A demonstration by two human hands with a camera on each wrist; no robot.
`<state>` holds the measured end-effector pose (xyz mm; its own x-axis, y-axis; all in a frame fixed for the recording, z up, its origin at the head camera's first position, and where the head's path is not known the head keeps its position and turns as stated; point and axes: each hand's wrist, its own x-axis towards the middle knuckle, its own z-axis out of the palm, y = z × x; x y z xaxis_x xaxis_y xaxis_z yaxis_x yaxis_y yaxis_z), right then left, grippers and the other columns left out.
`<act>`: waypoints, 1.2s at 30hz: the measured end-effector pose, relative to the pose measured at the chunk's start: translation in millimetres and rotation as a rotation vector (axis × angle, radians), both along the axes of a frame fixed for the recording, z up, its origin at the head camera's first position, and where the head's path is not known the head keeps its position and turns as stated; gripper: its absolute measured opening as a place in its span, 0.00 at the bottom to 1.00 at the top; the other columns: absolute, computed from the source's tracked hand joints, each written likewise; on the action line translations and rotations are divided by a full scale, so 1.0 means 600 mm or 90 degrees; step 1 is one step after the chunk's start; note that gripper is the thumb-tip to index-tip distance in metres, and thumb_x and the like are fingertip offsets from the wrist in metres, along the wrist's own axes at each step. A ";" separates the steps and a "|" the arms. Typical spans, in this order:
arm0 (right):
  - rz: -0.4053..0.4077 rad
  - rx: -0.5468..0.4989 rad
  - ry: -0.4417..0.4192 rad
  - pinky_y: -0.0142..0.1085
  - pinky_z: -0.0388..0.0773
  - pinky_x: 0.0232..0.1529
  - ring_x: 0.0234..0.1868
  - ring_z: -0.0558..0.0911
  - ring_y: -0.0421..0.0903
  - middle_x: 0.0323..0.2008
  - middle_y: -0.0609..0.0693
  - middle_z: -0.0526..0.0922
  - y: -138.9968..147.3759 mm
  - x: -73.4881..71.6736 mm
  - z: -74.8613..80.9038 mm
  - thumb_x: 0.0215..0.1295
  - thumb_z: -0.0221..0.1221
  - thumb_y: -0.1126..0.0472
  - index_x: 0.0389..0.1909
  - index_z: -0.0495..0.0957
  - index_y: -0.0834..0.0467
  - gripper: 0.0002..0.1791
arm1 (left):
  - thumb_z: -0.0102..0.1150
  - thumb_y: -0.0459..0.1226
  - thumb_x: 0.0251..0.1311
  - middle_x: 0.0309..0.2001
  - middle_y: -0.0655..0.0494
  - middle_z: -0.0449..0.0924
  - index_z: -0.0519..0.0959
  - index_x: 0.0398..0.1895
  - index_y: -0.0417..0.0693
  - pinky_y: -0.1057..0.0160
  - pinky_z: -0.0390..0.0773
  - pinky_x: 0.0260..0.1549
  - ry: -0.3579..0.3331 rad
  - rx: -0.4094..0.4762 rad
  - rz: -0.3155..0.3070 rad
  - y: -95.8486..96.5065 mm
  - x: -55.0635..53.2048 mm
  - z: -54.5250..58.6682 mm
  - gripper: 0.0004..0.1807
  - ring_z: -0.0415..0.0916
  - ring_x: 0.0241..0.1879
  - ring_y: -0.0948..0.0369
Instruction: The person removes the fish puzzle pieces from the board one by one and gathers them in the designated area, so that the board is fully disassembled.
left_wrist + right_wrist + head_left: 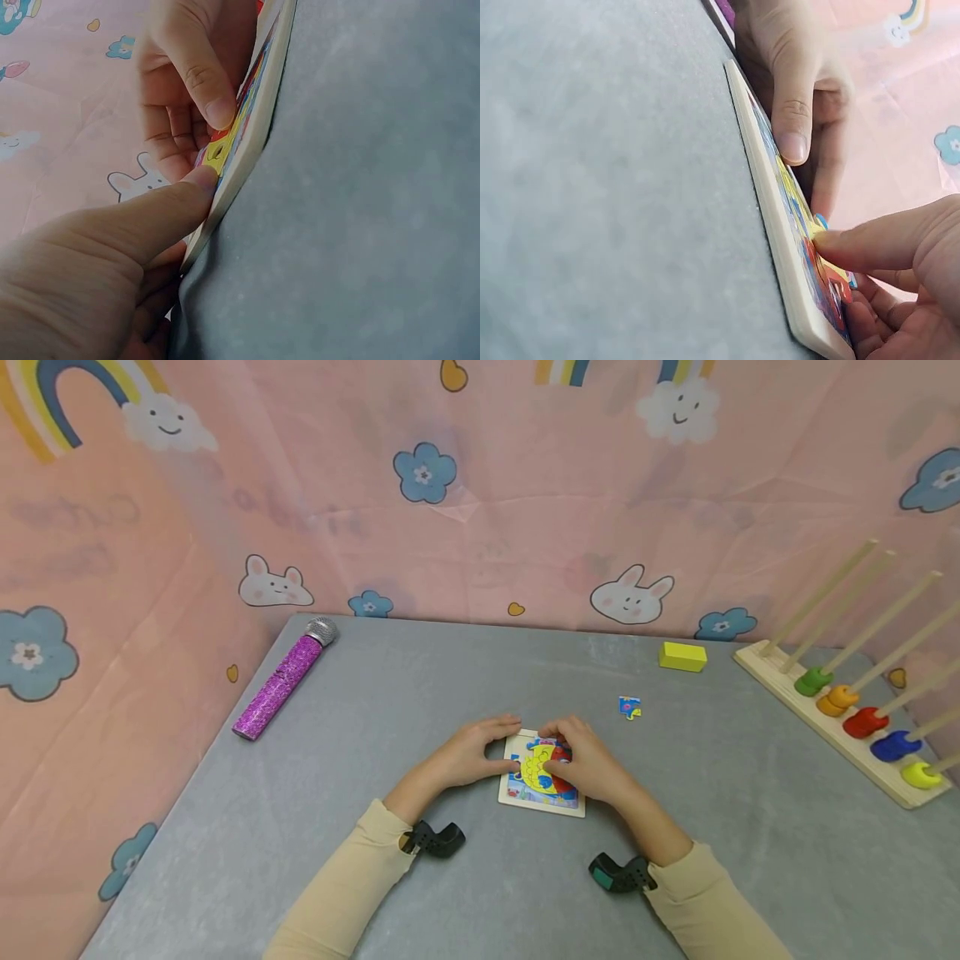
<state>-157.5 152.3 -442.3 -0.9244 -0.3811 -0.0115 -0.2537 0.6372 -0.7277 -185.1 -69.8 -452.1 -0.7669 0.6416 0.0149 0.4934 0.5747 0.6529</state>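
Observation:
A wooden-framed jigsaw puzzle (542, 808) with a yellow and red fish picture lies flat on the grey table. My left hand (471, 753) holds its left side, the thumb on the picture and the other fingers by the far edge, partly hidden. Over the upper right of the board, my right hand (588, 762) pinches a yellow and red puzzle piece (834, 271) between thumb and fingers. That piece stands slightly raised from the picture, its blue tabs showing in the right wrist view. Another loose puzzle piece (630, 707), mostly blue, lies to the right, beyond the board.
At the back left lies a purple glittery microphone (281, 685). A yellow block (682, 657) sits near the back edge. On the right stands a wooden peg stacker (840, 727) with coloured beads and tall upright rods. A pink printed cloth (480, 543) hangs behind.

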 end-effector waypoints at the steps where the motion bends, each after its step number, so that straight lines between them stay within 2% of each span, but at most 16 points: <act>1: 0.000 -0.003 0.001 0.49 0.72 0.53 0.48 0.72 0.52 0.48 0.58 0.73 0.001 0.001 0.001 0.58 0.62 0.68 0.51 0.73 0.64 0.19 | 0.63 0.46 0.59 0.69 0.52 0.63 0.67 0.67 0.42 0.55 0.61 0.67 0.001 -0.001 0.000 0.000 0.000 0.000 0.35 0.59 0.70 0.56; 10: -0.025 -0.012 0.011 0.46 0.74 0.49 0.44 0.74 0.51 0.46 0.58 0.75 0.000 0.002 0.009 0.57 0.60 0.71 0.50 0.78 0.64 0.18 | 0.64 0.46 0.58 0.69 0.51 0.64 0.67 0.67 0.43 0.55 0.61 0.68 0.006 0.000 0.003 0.000 -0.001 -0.003 0.35 0.58 0.70 0.56; 22: -0.020 -0.009 0.036 0.47 0.75 0.49 0.45 0.75 0.51 0.47 0.59 0.76 0.006 0.002 0.011 0.60 0.60 0.69 0.51 0.78 0.64 0.17 | 0.63 0.47 0.59 0.69 0.52 0.63 0.67 0.67 0.43 0.55 0.61 0.68 0.007 -0.003 -0.001 0.000 0.000 -0.001 0.35 0.58 0.70 0.56; 28: -0.019 -0.025 0.035 0.42 0.75 0.43 0.42 0.74 0.51 0.45 0.59 0.76 0.017 -0.002 0.016 0.60 0.60 0.69 0.50 0.78 0.64 0.16 | 0.63 0.47 0.59 0.69 0.52 0.63 0.67 0.67 0.43 0.55 0.60 0.68 0.007 -0.005 0.000 0.001 0.000 -0.003 0.34 0.58 0.70 0.56; 33: -0.010 -0.043 0.023 0.47 0.77 0.49 0.45 0.74 0.53 0.47 0.60 0.75 0.038 -0.011 0.016 0.61 0.59 0.69 0.52 0.76 0.66 0.17 | 0.63 0.47 0.59 0.69 0.52 0.63 0.67 0.67 0.43 0.55 0.61 0.67 0.008 -0.008 0.002 0.001 0.001 -0.002 0.34 0.58 0.70 0.56; 36: -0.007 -0.049 0.022 0.52 0.75 0.54 0.49 0.74 0.54 0.49 0.60 0.74 0.056 -0.016 0.015 0.61 0.58 0.70 0.52 0.75 0.65 0.17 | 0.63 0.46 0.58 0.70 0.52 0.63 0.67 0.67 0.43 0.55 0.61 0.68 0.008 -0.008 0.003 0.002 0.002 -0.002 0.35 0.58 0.70 0.56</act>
<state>-167.2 185.9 -433.3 -0.9279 -0.3696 0.0495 -0.2731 0.5830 -0.7652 -184.1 -68.9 -453.2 -0.7696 0.6383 0.0167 0.4993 0.5853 0.6389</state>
